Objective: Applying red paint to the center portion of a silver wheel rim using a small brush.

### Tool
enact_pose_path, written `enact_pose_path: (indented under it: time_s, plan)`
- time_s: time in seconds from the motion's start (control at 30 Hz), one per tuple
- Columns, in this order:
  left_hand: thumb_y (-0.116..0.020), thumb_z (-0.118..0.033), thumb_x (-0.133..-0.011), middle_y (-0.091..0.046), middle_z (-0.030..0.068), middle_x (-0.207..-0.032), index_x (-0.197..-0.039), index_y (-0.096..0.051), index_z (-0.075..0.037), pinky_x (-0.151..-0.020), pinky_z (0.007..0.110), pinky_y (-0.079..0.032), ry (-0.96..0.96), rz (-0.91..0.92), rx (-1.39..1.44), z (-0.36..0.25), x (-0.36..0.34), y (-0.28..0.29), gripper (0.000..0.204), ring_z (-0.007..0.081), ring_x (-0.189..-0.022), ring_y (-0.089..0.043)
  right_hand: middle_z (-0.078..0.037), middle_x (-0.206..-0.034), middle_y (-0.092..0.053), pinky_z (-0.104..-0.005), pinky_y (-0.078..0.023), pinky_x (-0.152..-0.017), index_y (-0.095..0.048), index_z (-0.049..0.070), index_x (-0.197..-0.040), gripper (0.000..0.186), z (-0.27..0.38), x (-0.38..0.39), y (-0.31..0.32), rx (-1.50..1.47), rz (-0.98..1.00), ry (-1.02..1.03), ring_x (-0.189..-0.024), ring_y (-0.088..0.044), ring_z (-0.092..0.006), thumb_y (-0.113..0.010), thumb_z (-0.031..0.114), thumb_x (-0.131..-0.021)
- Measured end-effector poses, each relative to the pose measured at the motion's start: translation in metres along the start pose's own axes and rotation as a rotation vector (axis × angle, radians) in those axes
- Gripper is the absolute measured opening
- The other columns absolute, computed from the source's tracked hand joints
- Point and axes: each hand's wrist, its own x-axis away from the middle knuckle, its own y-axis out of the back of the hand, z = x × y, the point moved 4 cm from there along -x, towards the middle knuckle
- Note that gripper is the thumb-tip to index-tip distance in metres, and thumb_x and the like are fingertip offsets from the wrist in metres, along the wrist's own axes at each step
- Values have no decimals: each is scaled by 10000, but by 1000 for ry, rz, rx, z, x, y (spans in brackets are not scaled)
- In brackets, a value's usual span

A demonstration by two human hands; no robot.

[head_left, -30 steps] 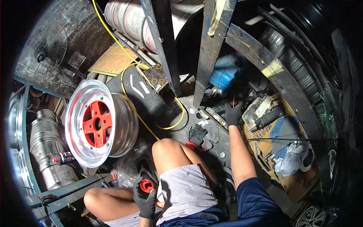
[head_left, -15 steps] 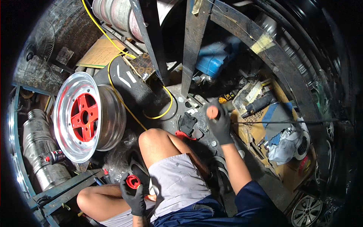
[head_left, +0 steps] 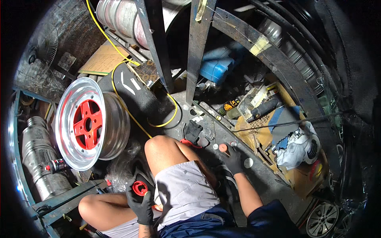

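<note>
I see hands well apart; gloved left hand (head_left: 141,206) grips a glossy red round part (head_left: 139,189) beside the pale cloth shorts (head_left: 186,184), hollow face up; right hand (head_left: 233,160) pinches a matte salmon disc (head_left: 223,148) over dark floor (head_left: 264,190), flat face up; long axes I can't tell.

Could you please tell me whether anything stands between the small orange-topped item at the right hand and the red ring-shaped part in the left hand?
Yes: the person's bent right leg, in light shorts, lies between the orange-topped item at the right hand and the red ring-shaped part in the left hand.
</note>
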Motion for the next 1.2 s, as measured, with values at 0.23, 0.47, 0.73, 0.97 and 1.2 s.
enact_pose_path:
  time_s: [0.23, 0.47, 0.73, 0.97, 1.2]
  plan:
    - [-681, 43, -743, -548, 92, -1334, -1369, -513, -1, -1090, 337, -395, -80, 36, -38, 0, 3, 1, 650, 209, -1244, -511, -232, -1198, -662, -458, -516, -909, -553, 9, -1351, 642, -38, -30, -25, -156, -272, 131, -1079, -648, -403, -764, 354, -852]
    - [-646, 55, -793, -539, 93, -1352, -1391, -496, -3, -1053, 323, -429, -17, 2, -6, 14, 1, 10, 620, 204, -1224, -523, -284, -1050, -646, -530, -504, -828, -559, 1, -1200, 557, -81, -38, -17, 267, -11, 152, -980, -624, -476, -700, 434, -878]
    - [-662, 36, -805, -535, 89, -1375, -1401, -492, -3, -1067, 321, -415, -60, 22, -24, 10, 2, 14, 621, 201, -1228, -525, -250, -1182, -654, -517, -487, -950, -541, 14, -1323, 692, -41, -51, 1, 567, 455, 132, -1142, -616, -406, -622, 549, -891]
    - [-681, 37, -769, -539, 87, -1354, -1376, -511, -3, -1068, 324, -412, -33, -2, 6, 6, -2, -6, 631, 201, -1240, -512, -147, -1156, -723, -458, -525, -922, -733, 123, -1123, 460, -155, -22, -43, 1002, 637, -16, -1080, -695, -315, -595, 490, -883]
    - [-727, 31, -735, -549, 89, -1339, -1372, -508, 9, -1112, 342, -367, -24, -30, -9, 1, -3, 8, 673, 212, -1255, -508, -110, -1142, -734, -437, -541, -821, -724, 129, -1134, 344, -108, -21, -59, 1038, 738, 55, -1061, -704, -268, -549, 327, -915]
